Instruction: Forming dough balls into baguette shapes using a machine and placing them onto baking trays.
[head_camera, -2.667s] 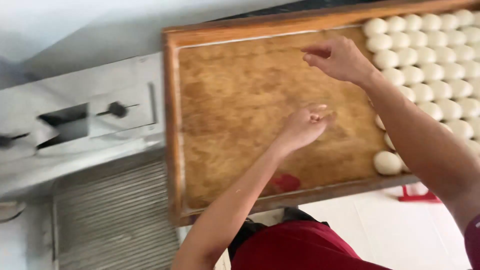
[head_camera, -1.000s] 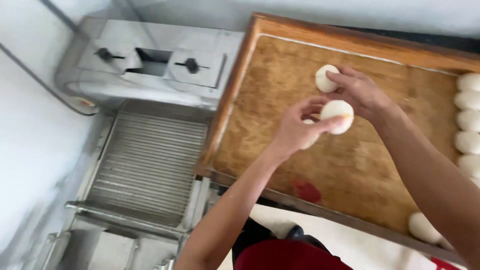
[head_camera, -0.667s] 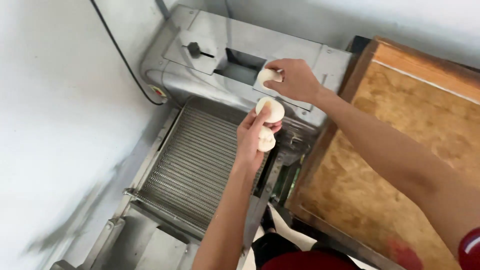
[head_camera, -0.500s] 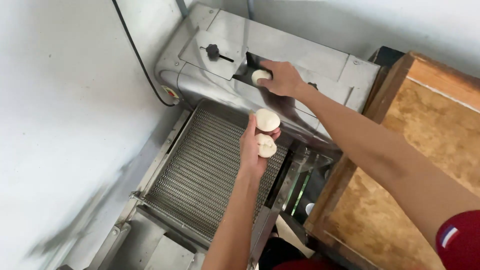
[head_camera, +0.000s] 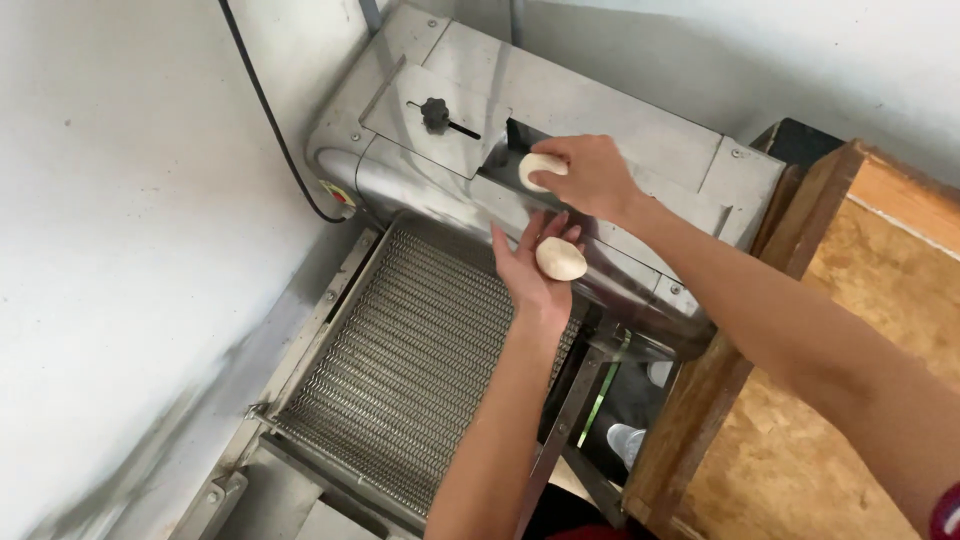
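My right hand (head_camera: 592, 178) grips a pale dough ball (head_camera: 536, 168) at the dark slot on top of a steel dough machine (head_camera: 600, 110). My left hand (head_camera: 532, 270) is held palm up just below it, with a second dough ball (head_camera: 561, 258) resting in its fingers. Both hands hover over the machine's front face, above the upper end of a wire mesh conveyor (head_camera: 410, 360).
A black knob (head_camera: 434, 114) sits on the machine's top plate left of the slot. A black cable (head_camera: 270, 130) runs down the white wall at left. A wooden tray (head_camera: 860, 330) with a raised rim stands at right. A shoe (head_camera: 628, 442) shows on the floor below.
I turned from the wooden tray to the machine, carrying the dough balls. My right hand has brought its ball to the slot; my left hand now shows one ball instead of two.
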